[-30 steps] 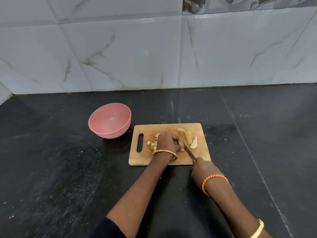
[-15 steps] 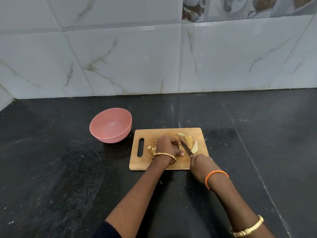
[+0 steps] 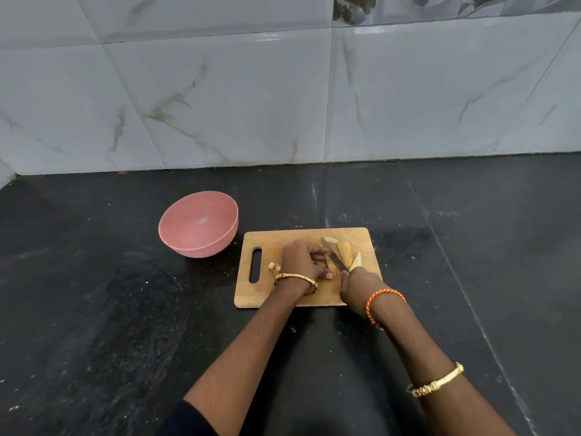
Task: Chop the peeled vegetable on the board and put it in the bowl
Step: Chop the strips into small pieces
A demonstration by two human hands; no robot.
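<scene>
A wooden cutting board (image 3: 314,297) with a handle slot lies on the black counter. My left hand (image 3: 303,259) curls over a pale yellow vegetable strip and holds it down at the board's middle. My right hand (image 3: 358,286) grips a knife (image 3: 334,253) whose blade slants up and left beside my left fingers. Longer vegetable wedges (image 3: 345,251) lie just right of the blade. Small chopped pieces (image 3: 273,266) sit left of my left hand. An empty pink bowl (image 3: 198,223) stands left of the board.
The black stone counter (image 3: 94,309) stretches wide on both sides of the board. A marbled white tile wall (image 3: 251,89) rises behind it.
My right hand with the knife has moved forward onto the board, and the blade now reaches further up beside my left fingers. My left hand keeps its hold on the strip.
</scene>
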